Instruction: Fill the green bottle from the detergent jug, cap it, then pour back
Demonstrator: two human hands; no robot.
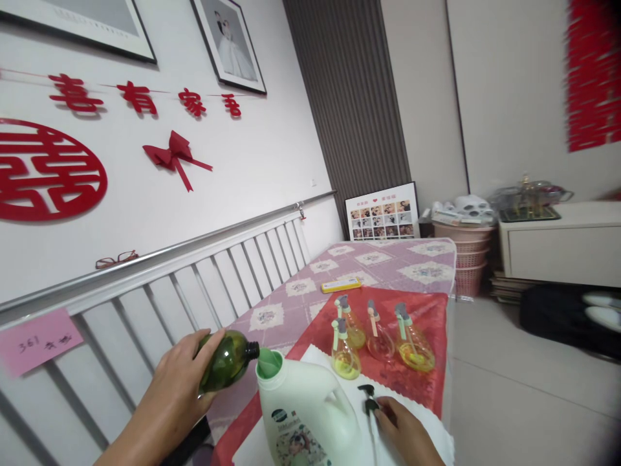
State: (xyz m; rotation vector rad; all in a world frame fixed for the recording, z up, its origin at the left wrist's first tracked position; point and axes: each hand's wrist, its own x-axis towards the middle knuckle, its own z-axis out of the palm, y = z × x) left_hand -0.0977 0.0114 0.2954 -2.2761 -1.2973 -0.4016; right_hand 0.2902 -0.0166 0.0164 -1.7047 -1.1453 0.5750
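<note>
Over the white jug's (310, 414) green mouth, left hand (177, 382) wraps the green bottle (228, 360) mid-body, tipped neck-down; thin plastic, light, likely squashy, so hold the waist. Right hand (405, 430) pinches the black pump head (369, 402) beside the jug, probably loosely

Left hand (177, 382) and right hand (405, 430) both bare. No sleeves, gloves, rings or watch visible on either forearm.

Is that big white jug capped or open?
Open. The white jug shows a bare green mouth, and a black pump lies beside it under the right hand.
</note>
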